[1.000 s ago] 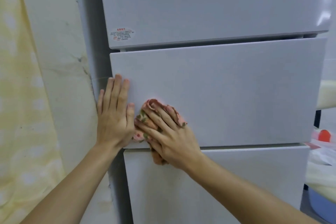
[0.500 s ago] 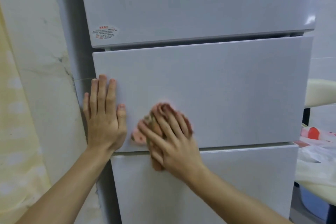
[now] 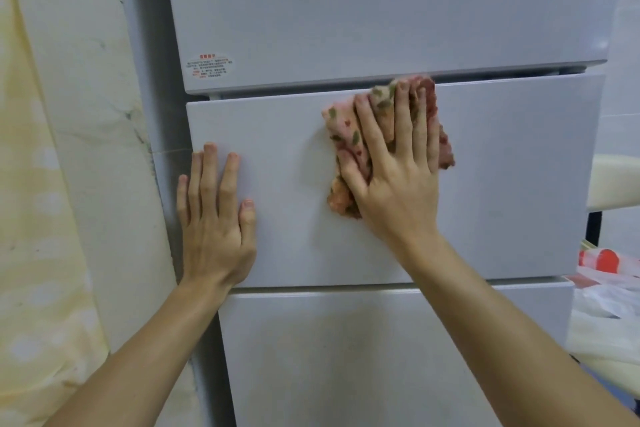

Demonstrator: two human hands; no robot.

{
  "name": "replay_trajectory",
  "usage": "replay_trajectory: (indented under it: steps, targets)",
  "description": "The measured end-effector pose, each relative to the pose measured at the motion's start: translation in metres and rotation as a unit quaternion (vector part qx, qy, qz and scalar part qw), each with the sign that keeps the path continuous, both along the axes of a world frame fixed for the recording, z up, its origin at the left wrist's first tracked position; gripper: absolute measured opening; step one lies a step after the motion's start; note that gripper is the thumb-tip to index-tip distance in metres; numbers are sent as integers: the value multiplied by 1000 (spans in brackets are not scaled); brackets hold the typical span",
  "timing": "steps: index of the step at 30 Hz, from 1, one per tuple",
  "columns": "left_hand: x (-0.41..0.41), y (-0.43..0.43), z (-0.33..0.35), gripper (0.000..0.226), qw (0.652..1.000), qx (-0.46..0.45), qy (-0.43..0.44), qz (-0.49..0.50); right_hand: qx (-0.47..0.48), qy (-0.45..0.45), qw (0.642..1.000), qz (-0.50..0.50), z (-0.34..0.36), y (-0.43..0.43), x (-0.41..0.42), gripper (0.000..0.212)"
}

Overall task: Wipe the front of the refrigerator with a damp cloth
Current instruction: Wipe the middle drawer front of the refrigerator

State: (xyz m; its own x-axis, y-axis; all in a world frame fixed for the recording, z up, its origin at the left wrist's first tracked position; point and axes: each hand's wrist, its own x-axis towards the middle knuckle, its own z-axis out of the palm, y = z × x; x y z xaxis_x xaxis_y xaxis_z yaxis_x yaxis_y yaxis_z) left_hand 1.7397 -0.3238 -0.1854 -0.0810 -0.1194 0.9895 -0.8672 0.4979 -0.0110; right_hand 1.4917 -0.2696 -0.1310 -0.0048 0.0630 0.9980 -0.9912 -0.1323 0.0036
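A white refrigerator (image 3: pixel 502 166) with three stacked door fronts fills the view. My right hand (image 3: pixel 394 177) presses a pink flower-patterned cloth (image 3: pixel 346 128) flat against the upper middle of the middle door, the cloth's top edge at the gap below the top door. My left hand (image 3: pixel 213 218) lies flat, fingers apart, on the left edge of the same door and holds nothing. A red-printed sticker (image 3: pixel 209 66) sits at the lower left of the top door.
A stained pale wall (image 3: pixel 86 114) and a yellow patterned curtain (image 3: pixel 31 253) stand left of the refrigerator. At the right are a cream shelf edge (image 3: pixel 613 184) and plastic bags with a red-capped item (image 3: pixel 602 260).
My right hand has swept the cloth from the lower left of the middle door up and right to its top edge. My left hand has stayed on the door's left edge.
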Motion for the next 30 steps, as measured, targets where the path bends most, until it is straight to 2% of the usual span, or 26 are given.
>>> replay_trajectory:
  steps: [6, 10, 12, 16, 18, 21, 26, 30]
  targets:
    - [-14, 4, 6, 66, 1000, -12, -22, -12, 98, 146, 984, 4, -114, 15, -20, 65]
    - [-27, 5, 3, 65, 999, -12, -30, -12, 124, 201, 972, 10, -113, 24, -42, 65]
    - [-32, 6, 2, 65, 1000, -10, -22, -8, 107, 188, 976, 26, -82, 24, -49, 60]
    - [-40, 8, 0, 65, 999, -14, -36, -9, 13, 49, 999, 6, 4, 21, -72, 56]
    - [-43, 9, 0, 65, 999, -13, -44, -13, 9, -7, 1000, -13, 20, 20, -73, 59]
    - [-47, 10, 1, 65, 999, -11, -46, -10, 24, -31, 999, -21, -11, 19, -69, 59]
    - [-59, 14, 5, 64, 999, -22, -40, -13, 89, 33, 995, -16, -115, 30, -88, 63]
    - [-75, 18, 9, 64, 998, -37, -59, -10, 95, 86, 992, -12, -120, 39, -108, 60]
